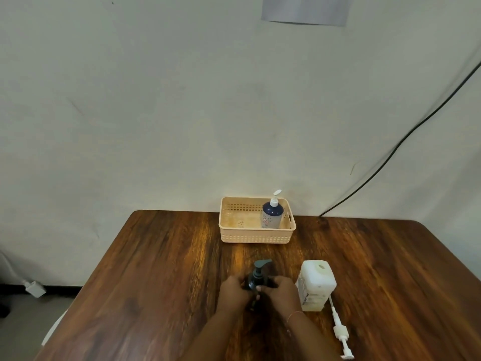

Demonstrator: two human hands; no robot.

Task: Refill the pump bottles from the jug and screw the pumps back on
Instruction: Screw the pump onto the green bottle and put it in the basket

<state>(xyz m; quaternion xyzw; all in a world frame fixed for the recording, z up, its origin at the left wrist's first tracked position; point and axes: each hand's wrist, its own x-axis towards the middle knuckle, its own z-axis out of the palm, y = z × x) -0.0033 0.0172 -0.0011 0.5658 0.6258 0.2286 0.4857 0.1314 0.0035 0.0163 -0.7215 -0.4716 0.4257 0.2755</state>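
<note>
Standing on the glossy, grained wooden table [156, 282], a dark, round-shouldered pump bottle [256, 278] sits between both hands. The left hand [234, 293] and right hand [282, 293] curl their fingers round its body, with the black pump head rising above them. Just right stands a squarish, translucent white jug [316, 282], a loose white pump [341, 332] lying beside it. Farther back, a perforated beige basket [255, 237] holds a blue bottle [272, 214].

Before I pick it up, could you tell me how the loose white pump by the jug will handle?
The pump looks light: slim plastic. Its long tube will probably flex and may drip. Its broad collar should keep it from rolling far.
</note>
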